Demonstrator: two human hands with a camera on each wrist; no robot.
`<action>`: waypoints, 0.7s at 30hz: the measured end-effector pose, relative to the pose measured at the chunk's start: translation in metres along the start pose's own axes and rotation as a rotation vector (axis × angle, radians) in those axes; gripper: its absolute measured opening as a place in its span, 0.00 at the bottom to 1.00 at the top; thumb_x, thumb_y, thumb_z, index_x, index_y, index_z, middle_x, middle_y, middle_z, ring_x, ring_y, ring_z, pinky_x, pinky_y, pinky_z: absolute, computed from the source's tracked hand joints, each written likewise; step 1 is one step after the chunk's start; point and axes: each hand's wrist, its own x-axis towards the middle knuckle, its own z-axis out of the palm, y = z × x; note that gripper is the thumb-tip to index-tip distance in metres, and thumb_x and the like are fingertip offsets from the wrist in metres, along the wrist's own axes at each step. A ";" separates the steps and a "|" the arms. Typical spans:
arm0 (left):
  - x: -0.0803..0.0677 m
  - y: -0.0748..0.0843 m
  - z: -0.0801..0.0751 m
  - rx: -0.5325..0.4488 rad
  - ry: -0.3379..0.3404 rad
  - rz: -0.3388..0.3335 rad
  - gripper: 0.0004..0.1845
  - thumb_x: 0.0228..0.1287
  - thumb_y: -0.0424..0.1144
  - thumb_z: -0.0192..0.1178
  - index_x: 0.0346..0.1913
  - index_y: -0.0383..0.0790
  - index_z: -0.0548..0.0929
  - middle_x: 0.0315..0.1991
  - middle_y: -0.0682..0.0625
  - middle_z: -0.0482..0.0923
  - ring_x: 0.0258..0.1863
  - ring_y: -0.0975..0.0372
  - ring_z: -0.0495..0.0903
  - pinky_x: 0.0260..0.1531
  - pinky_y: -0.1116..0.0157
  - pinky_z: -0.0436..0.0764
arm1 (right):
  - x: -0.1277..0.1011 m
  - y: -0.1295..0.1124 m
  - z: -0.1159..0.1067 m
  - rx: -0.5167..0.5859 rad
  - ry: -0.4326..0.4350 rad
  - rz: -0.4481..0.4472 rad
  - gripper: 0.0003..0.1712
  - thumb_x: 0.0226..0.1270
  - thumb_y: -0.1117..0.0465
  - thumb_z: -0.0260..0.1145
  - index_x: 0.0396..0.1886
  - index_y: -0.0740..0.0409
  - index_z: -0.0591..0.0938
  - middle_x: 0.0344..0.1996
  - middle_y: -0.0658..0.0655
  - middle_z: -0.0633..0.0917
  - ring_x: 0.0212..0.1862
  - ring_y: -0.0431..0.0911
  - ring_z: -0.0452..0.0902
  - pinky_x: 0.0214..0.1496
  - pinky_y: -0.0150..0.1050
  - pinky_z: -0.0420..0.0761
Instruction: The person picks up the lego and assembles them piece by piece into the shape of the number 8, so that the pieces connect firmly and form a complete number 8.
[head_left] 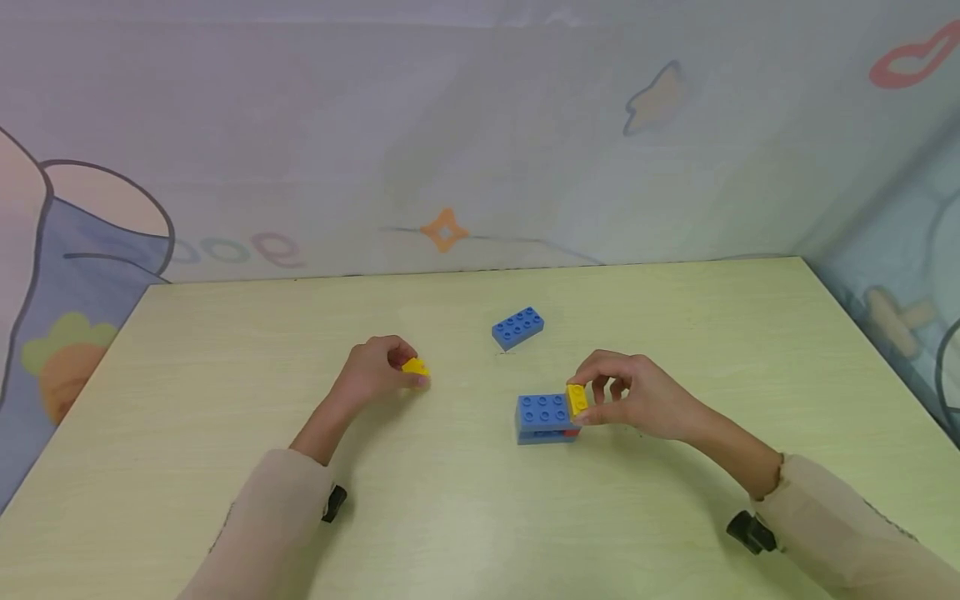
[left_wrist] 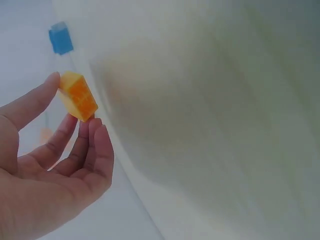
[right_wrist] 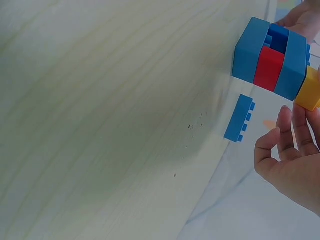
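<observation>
In the head view my left hand (head_left: 375, 369) pinches a yellow toy brick (head_left: 415, 367) above the table; the left wrist view shows this brick (left_wrist: 79, 96) between thumb and fingertips. My right hand (head_left: 641, 396) grips another yellow brick (head_left: 577, 401) at the right end of a stack's top. That stack has a blue studded brick (head_left: 542, 408) above another blue brick, with a red brick (right_wrist: 269, 68) between them at one end. In the right wrist view the yellow brick (right_wrist: 309, 89) touches the upper blue brick; whether it is fully pressed down I cannot tell.
A loose blue brick (head_left: 517, 328) lies studs up behind the stack, towards the table's back edge. The pale wooden table (head_left: 450, 500) meets a printed cloth backdrop (head_left: 337, 125). Dark wrist cameras show at the left cuff (head_left: 334, 503) and right cuff (head_left: 751, 532).
</observation>
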 end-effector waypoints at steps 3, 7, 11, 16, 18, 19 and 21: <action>-0.006 0.012 0.008 -0.065 -0.018 0.039 0.17 0.51 0.37 0.67 0.44 0.33 0.78 0.40 0.45 0.77 0.42 0.54 0.74 0.41 0.61 0.74 | 0.000 0.000 0.000 0.000 0.000 0.004 0.16 0.48 0.65 0.73 0.39 0.59 0.82 0.34 0.52 0.78 0.29 0.43 0.72 0.27 0.34 0.70; -0.017 0.033 0.020 -0.181 -0.048 0.104 0.17 0.52 0.37 0.67 0.45 0.37 0.79 0.39 0.48 0.78 0.42 0.57 0.76 0.39 0.62 0.75 | 0.000 0.001 0.000 -0.004 0.000 -0.006 0.16 0.48 0.65 0.73 0.39 0.59 0.82 0.34 0.52 0.78 0.29 0.43 0.72 0.27 0.34 0.70; -0.028 0.053 0.034 -0.289 -0.077 0.151 0.17 0.53 0.35 0.66 0.47 0.38 0.78 0.40 0.50 0.78 0.42 0.57 0.77 0.40 0.63 0.77 | 0.000 0.002 0.000 -0.006 0.002 -0.019 0.16 0.48 0.65 0.73 0.39 0.60 0.82 0.34 0.52 0.78 0.29 0.43 0.72 0.27 0.34 0.70; -0.037 0.067 0.050 -0.353 -0.093 0.186 0.16 0.55 0.33 0.65 0.47 0.36 0.77 0.42 0.49 0.77 0.45 0.57 0.76 0.43 0.65 0.77 | 0.000 0.000 0.000 -0.008 0.004 -0.014 0.16 0.48 0.65 0.73 0.39 0.60 0.82 0.33 0.52 0.78 0.29 0.43 0.72 0.27 0.34 0.70; -0.039 0.070 0.055 -0.355 -0.100 0.200 0.16 0.55 0.33 0.64 0.47 0.36 0.76 0.43 0.49 0.77 0.45 0.57 0.76 0.43 0.65 0.77 | 0.001 -0.001 0.000 -0.008 0.004 -0.010 0.15 0.48 0.65 0.73 0.38 0.60 0.82 0.33 0.52 0.78 0.29 0.44 0.72 0.27 0.33 0.70; -0.040 0.071 0.057 -0.358 -0.105 0.207 0.16 0.55 0.33 0.64 0.47 0.36 0.76 0.43 0.48 0.77 0.46 0.57 0.76 0.44 0.65 0.77 | 0.001 -0.001 0.000 -0.007 0.004 -0.008 0.15 0.48 0.65 0.73 0.38 0.59 0.82 0.33 0.52 0.78 0.29 0.44 0.72 0.27 0.33 0.70; -0.041 0.072 0.060 -0.357 -0.112 0.222 0.16 0.56 0.34 0.64 0.47 0.36 0.76 0.44 0.48 0.77 0.46 0.57 0.76 0.44 0.65 0.77 | 0.001 -0.001 -0.001 -0.005 0.004 -0.007 0.15 0.48 0.66 0.73 0.38 0.59 0.81 0.33 0.52 0.78 0.29 0.44 0.72 0.27 0.33 0.70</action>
